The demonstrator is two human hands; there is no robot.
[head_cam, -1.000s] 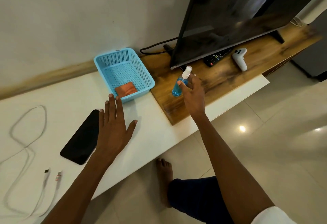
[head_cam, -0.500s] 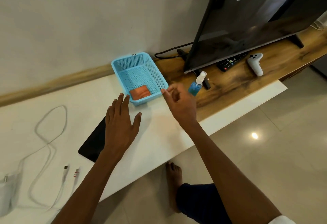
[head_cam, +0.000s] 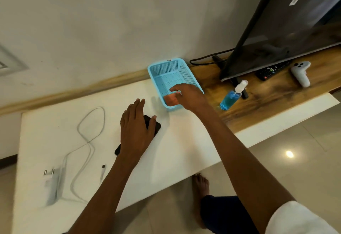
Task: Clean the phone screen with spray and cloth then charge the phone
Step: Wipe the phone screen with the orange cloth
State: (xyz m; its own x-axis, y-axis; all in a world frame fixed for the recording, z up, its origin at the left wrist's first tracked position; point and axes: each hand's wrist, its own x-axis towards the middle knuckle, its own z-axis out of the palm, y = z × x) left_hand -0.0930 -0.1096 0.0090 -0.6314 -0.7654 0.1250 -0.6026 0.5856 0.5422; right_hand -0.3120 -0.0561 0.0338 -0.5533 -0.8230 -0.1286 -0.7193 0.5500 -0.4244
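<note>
The black phone (head_cam: 156, 125) lies face up on the white table (head_cam: 184, 152), mostly covered by my left hand (head_cam: 135, 130), which rests flat on it with fingers spread. My right hand (head_cam: 190, 95) reaches into the blue plastic basket (head_cam: 166, 63), its fingertips on the orange cloth (head_cam: 170, 100) at the basket's near end. The spray bottle (head_cam: 229, 99), blue liquid with a white nozzle, stands alone on the wooden board (head_cam: 267, 102) to the right of the basket. The white charger (head_cam: 51, 185) and its looped cable (head_cam: 88, 141) lie at the table's left, the free plug (head_cam: 103, 168) near my left forearm.
A large television (head_cam: 286, 21) stands on the wooden board, with a black remote (head_cam: 271, 70) and a white game controller (head_cam: 300, 75) in front of it. A black cord runs along the wall behind the basket. My bare foot is on the tiled floor below the table edge.
My right hand has left the spray bottle standing on the board and moved left into the basket onto the cloth. My left hand has slid onto the phone.
</note>
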